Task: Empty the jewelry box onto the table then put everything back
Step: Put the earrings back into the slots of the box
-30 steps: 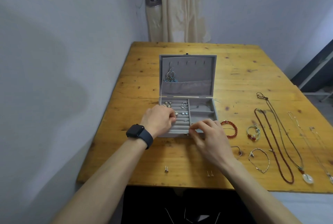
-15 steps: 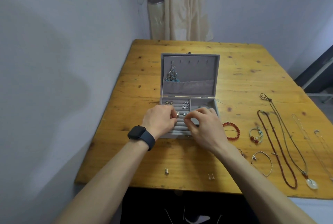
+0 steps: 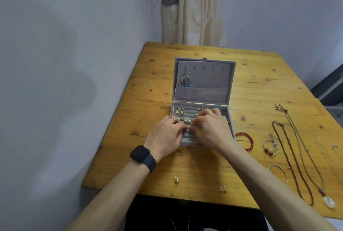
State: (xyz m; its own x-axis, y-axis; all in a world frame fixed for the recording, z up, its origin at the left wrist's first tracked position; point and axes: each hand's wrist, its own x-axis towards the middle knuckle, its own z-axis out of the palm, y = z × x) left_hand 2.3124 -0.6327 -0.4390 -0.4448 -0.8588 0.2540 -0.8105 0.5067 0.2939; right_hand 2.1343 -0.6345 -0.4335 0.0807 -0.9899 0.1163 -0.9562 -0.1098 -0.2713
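Both hands work over the ring rolls (image 3: 187,138) of the open jewelry box (image 3: 209,76), which stands on the desk (image 3: 130,138) directly under the fingers (image 3: 196,121). The left hand (image 3: 165,136) and the right hand (image 3: 211,130) have their fingers curled, the tips brought together on a small piece (image 3: 188,128) that shines between them. Both seem to pinch it (it is too small to say if it is a stud or a ring).

Much jewelry lies on the desk and some sits in the box, so I judge the task is in its middle part. Whether this piece is being drawn out or pushed in, I cannot tell. The next move calls for a gentle, straight pull or push along the slot, without touching what sits just beyond the fingertips.

Now the count. Just beyond the fingers, on the rolls, are three groups of earrings (image 3: 180,110). Further beyond, in the lid, is one hanging earring (image 3: 184,80). To the right of the fingers lie three bracelets (image 3: 245,139), and further right at least three necklaces (image 3: 291,158); a fourth thin chain at the edge is unclear. Nearer to the person than the fingers are two small sets of studs (image 3: 176,179).
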